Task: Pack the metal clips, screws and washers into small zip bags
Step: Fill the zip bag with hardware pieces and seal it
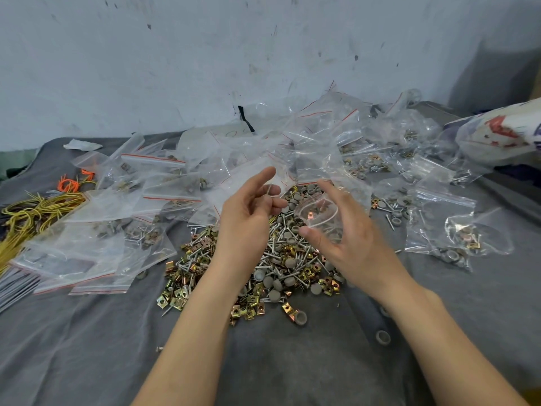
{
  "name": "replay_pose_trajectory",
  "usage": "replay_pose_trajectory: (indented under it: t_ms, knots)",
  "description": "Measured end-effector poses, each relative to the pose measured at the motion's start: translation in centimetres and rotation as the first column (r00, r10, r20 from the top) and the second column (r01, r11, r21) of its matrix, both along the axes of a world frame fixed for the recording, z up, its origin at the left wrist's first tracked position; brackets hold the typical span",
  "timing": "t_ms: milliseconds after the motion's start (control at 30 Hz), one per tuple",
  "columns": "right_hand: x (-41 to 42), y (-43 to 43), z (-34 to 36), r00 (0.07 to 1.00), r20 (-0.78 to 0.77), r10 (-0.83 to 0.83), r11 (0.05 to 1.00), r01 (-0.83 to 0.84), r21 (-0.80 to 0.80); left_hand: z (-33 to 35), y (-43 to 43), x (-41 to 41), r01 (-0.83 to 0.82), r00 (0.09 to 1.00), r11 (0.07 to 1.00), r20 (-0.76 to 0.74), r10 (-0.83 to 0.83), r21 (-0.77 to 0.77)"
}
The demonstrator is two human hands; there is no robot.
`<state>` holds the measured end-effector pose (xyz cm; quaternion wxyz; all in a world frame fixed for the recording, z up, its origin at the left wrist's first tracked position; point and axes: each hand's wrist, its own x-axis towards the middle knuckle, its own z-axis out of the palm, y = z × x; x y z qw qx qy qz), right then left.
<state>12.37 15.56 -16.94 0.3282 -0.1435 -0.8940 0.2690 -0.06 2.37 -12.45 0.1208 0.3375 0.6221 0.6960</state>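
Tabletop (pixel 292 364): covered in grey cloth and nearest to me, under both wrists. One loose washer (pixel 383 337) lies just outside the right wrist.
Pile (pixel 263 268): brass-coloured clips, screws and grey washers are heaped below and between the two sets of fingers.
Left hand (pixel 248 215): the forefinger is out straight and the other fingers are curled in. They pinch what looks like a thin screw (pixel 268 190), though it is too slim to be sure.
Right hand (pixel 348 241): thumb and fingers are bent round a small zip bag (pixel 320 213), holding its mouth spread towards the left fingers. One clip (pixel 311 214) shows inside it.
Step in hand: I'd say one bag is being filled, with a clip already in and the screw about to follow.
Next move: the left fingers need to carry the screw across the short gap and drop it through the mouth. The right fingers must not let the film collapse. More pieces would then come from the pile below before sealing.
Filled bags (pixel 96 230): they are spread out to the left of the left fingers, with more to the right of the right fingers.
Empty bags (pixel 316 142): a loose clear heap lies beyond the fingertips, against the wall.
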Motion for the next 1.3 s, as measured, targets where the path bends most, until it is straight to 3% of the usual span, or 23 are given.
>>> replay_pose_trajectory:
  t_ms: [267, 533, 767, 933, 1067, 1133, 1233, 1300]
  knots:
    - [0.1, 0.0, -0.2, 1.0, -0.016, 0.009, 1.0, -0.009, 0.006, 1.6, 0.6, 1.4, 0.032, 0.997, 0.997, -0.069, -0.027, 0.069]
    - [0.4, -0.1, 0.3, 0.996, -0.085, 0.019, 0.998, -0.024, -0.051, 2.0, 1.2, 2.4, 0.1, 0.992, 0.995, -0.077, -0.102, -0.024]
    - [0.6, -0.3, 0.6, 0.997, -0.071, 0.031, 0.999, -0.033, -0.028, 1.3, 1.7, 2.7, 0.041, 0.964, 0.978, -0.249, -0.093, -0.206]
    - [0.6, -0.1, 0.3, 0.996, -0.076, 0.042, 0.998, -0.045, -0.036, 1.6, 1.5, 2.6, 0.018, 0.931, 0.976, -0.353, -0.096, -0.219]
    - [0.7, 0.2, 0.4, 0.995, -0.095, 0.012, 0.989, -0.026, -0.148, 1.6, 0.6, 1.4, -0.099, 0.935, 0.981, -0.352, 0.034, -0.169]
    - [0.8, 0.4, 0.5, 0.994, -0.107, -0.004, 0.984, -0.015, -0.178, 1.0, -0.1, 0.3, -0.171, 0.911, 0.923, -0.412, 0.015, -0.344]
    - [0.9, 0.6, 0.7, 0.993, -0.114, -0.014, 0.98, -0.009, -0.198, -0.6, -1.2, -0.2, -0.224, 0.854, 0.665, -0.472, -0.218, -0.712]
    - [0.8, 0.7, 0.8, 0.992, -0.121, -0.021, 0.977, -0.005, -0.212, -1.6, -1.6, 0.2, -0.276, 0.807, 0.516, -0.487, -0.335, -0.811]
